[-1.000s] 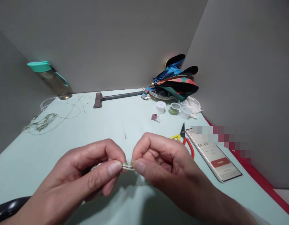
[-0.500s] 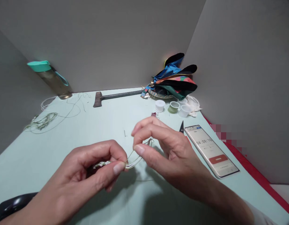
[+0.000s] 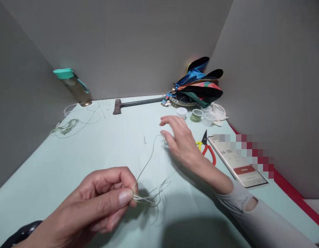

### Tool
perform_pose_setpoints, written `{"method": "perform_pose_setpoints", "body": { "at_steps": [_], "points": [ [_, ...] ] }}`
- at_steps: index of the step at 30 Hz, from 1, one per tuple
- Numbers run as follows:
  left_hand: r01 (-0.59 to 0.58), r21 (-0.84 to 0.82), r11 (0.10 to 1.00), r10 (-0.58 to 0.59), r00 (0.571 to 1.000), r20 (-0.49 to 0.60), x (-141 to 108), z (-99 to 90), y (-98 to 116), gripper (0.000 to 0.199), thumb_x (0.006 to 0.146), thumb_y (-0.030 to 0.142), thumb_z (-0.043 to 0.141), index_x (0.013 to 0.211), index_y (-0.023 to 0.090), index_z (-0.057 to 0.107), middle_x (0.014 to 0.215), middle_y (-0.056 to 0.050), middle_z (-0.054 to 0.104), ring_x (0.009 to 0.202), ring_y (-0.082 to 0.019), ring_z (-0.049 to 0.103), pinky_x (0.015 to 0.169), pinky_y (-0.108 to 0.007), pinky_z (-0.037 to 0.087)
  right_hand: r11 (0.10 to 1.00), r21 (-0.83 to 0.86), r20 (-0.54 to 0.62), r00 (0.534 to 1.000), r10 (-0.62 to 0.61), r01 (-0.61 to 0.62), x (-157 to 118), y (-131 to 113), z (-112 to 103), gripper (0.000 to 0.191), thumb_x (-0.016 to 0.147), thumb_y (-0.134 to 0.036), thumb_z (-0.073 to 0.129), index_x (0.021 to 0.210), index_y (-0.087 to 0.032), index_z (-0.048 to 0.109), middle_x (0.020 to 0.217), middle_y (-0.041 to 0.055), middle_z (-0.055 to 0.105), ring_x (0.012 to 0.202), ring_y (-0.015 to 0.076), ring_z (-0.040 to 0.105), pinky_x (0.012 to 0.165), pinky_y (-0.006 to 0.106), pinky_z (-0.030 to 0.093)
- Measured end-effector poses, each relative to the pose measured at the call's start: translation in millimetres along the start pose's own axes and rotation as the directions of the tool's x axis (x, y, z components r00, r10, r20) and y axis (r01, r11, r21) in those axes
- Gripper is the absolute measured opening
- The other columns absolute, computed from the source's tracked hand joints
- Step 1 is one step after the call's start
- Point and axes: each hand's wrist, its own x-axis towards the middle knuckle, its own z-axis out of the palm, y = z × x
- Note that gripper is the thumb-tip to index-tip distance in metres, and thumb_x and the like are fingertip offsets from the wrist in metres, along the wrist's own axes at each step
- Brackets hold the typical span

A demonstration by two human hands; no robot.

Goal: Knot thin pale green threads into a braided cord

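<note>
Between thumb and forefinger, my left hand (image 3: 102,199) pinches a bundle of thin cords (image 3: 146,198), pale white and green, whose loose ends fan out to the right. From that pinch a single green strand (image 3: 149,159) arcs up toward my right hand (image 3: 183,146). My right hand is farther forward over the table, thumb and fingers apart; the strand passes by its thumb, and I cannot tell whether it touches. Just beyond the right wrist lie scissors (image 3: 206,146) with red and yellow handles, partly covered by the arm.
Along the back stand a bottle (image 3: 73,86), a hammer-like tool (image 3: 141,102) and a colourful fabric bundle (image 3: 198,88). Cord spools (image 3: 196,116) sit before the bundle. A phone (image 3: 240,162) lies at right, a tangle of green cord (image 3: 67,127) at left.
My right hand has moved forward and away from the left, its fingers spreading apart. The single strand now stretches in a long arc. The scissors have come into fuller view.
</note>
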Motion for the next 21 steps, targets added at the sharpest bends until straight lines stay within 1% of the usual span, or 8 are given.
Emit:
{"method": "perform_pose_setpoints", "body": {
  "at_steps": [2, 4, 6, 10, 13, 16, 18, 21],
  "points": [
    [-0.036, 0.026, 0.999, 0.038, 0.997, -0.07, -3, -0.8, -2, 0.035, 0.082, 0.055, 0.081, 0.074, 0.022, 0.072, 0.05, 0.008, 0.041, 0.05, -0.009, 0.022, 0.047, -0.023, 0.016, 1.0, -0.015, -0.012, 1.0, 0.002, -0.002, -5, -8, -3, 0.01, 0.096, -0.013, 0.053, 0.098, -0.019, 0.06, 0.106, 0.0091, 0.066, 0.103, 0.0252, 0.058, 0.098, 0.042, 0.04],
    [-0.076, 0.057, 0.996, 0.083, 0.986, -0.144, -4, -0.5, -2, 0.036, 0.083, 0.056, 0.079, 0.073, 0.023, 0.07, 0.052, 0.008, 0.043, 0.052, -0.011, 0.024, 0.048, -0.024, 0.018, 0.999, 0.026, 0.089, 0.996, -0.021, 0.019, -14, -26, -5, 0.009, 0.098, -0.015, 0.056, 0.094, -0.02, 0.062, 0.091, 0.0013, 0.067, 0.086, 0.0178, 0.062, 0.084, 0.031, 0.046],
    [-0.127, 0.099, 0.987, 0.143, 0.975, -0.173, -3, -0.1, -2, 0.036, 0.087, 0.056, 0.075, 0.073, 0.023, 0.069, 0.053, 0.008, 0.045, 0.054, -0.012, 0.024, 0.049, -0.025, 0.021, 0.996, 0.088, 0.214, 0.976, -0.05, 0.032, -25, -47, -6, 0.011, 0.098, -0.014, 0.059, 0.091, -0.021, 0.064, 0.089, -0.0037, 0.069, 0.083, 0.012, 0.064, 0.079, 0.023, 0.047],
    [-0.186, 0.269, 0.945, 0.238, 0.955, -0.178, 2, -0.6, -5, 0.034, 0.095, 0.051, 0.067, 0.075, 0.023, 0.069, 0.057, 0.007, 0.046, 0.056, -0.013, 0.026, 0.05, -0.026, 0.023, 0.952, 0.201, 0.511, 0.854, 0.1, -0.232, -36, -68, -5, 0.017, 0.106, -0.028, 0.054, 0.092, -0.023, 0.062, 0.092, -0.0049, 0.066, 0.089, 0.011, 0.062, 0.084, 0.023, 0.043],
    [-0.203, 0.369, 0.907, 0.28, 0.945, -0.168, 4, -0.3, -6, 0.032, 0.096, 0.048, 0.064, 0.076, 0.025, 0.072, 0.06, 0.006, 0.05, 0.057, -0.013, 0.03, 0.052, -0.028, 0.025, 0.807, 0.315, 0.644, 0.737, 0.204, -0.499, -33, -64, -3, 0.023, 0.105, -0.041, 0.055, 0.092, -0.023, 0.059, 0.09, -0.003, 0.064, 0.09, 0.0141, 0.06, 0.081, 0.026, 0.044],
    [-0.168, 0.45, 0.877, 0.284, 0.938, -0.202, 7, 0.5, -7, 0.032, 0.095, 0.049, 0.063, 0.075, 0.025, 0.073, 0.063, 0.005, 0.053, 0.059, -0.013, 0.035, 0.054, -0.028, 0.028, 0.69, 0.331, 0.724, 0.642, 0.252, -0.643, -32, -58, 1, 0.026, 0.1, -0.045, 0.062, 0.09, -0.022, 0.057, 0.081, -0.0037, 0.058, 0.078, 0.0134, 0.054, 0.072, 0.026, 0.042],
    [-0.153, 0.49, 0.858, 0.285, 0.936, -0.207, 9, 0.2, -8, 0.033, 0.095, 0.052, 0.063, 0.077, 0.025, 0.072, 0.064, 0.004, 0.052, 0.059, -0.014, 0.038, 0.053, -0.027, 0.03, 0.719, 0.274, 0.724, 0.629, 0.284, -0.639, -34, -55, 4, 0.029, 0.1, -0.045, 0.063, 0.083, -0.022, 0.055, 0.074, -0.0054, 0.05, 0.071, 0.0121, 0.045, 0.064, 0.026, 0.035],
    [-0.187, 0.54, 0.821, 0.332, 0.925, -0.184, 11, -1.5, -11, 0.034, 0.097, 0.053, 0.06, 0.08, 0.026, 0.071, 0.066, 0.004, 0.055, 0.06, -0.015, 0.042, 0.053, -0.027, 0.032, 0.774, 0.231, 0.681, 0.666, 0.304, -0.59, -40, -53, 8, 0.031, 0.101, -0.041, 0.06, 0.077, -0.021, 0.054, 0.07, -0.0063, 0.046, 0.066, 0.011, 0.04, 0.059, 0.027, 0.029]
  ]
}}
